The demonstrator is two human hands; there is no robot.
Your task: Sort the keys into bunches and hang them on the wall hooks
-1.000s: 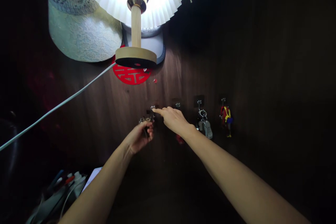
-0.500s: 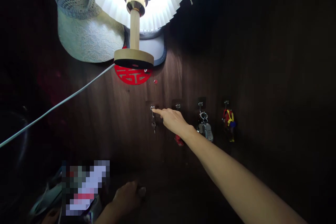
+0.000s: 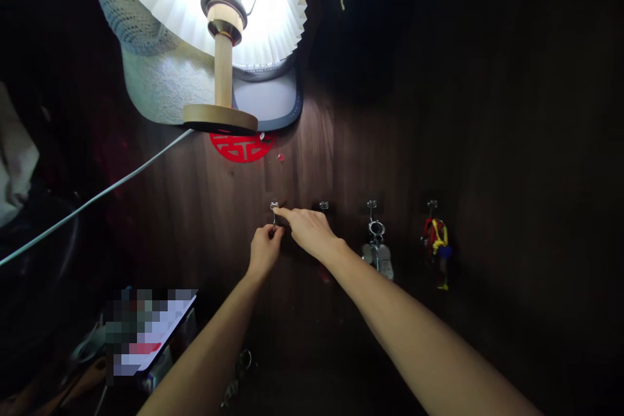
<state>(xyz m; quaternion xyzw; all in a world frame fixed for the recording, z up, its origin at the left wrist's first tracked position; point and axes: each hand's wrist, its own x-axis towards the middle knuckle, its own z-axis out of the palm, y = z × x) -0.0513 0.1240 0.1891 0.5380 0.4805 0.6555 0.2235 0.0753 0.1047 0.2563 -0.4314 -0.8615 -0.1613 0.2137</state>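
Observation:
On a dark wood wall, the leftmost small metal hook (image 3: 274, 206) has the extended index fingertip of my right hand (image 3: 312, 232) against it; the other fingers of this hand are curled. Just below, my left hand (image 3: 266, 250) pinches with thumb and forefinger at the hook's lower end. The key that hung there is now covered by these fingers. A second hook (image 3: 324, 205) is partly behind my right hand, with a dim red item (image 3: 325, 275) below. Farther right hang a keyring with grey fobs (image 3: 383, 259) and a red, yellow and blue charm (image 3: 439, 240).
A lit lamp with a pleated shade and wooden base (image 3: 221, 118) is above. Caps (image 3: 273, 101) and a red paper cutout (image 3: 242, 148) are behind it. A white cable (image 3: 121, 183) runs left. A pixelated screen (image 3: 156, 335) and a ring with keys (image 3: 241, 367) are at the lower left.
My left hand has risen from the lower area to the leftmost hook, onto the key. My right fingertip stays on the hook. The view has shifted slightly.

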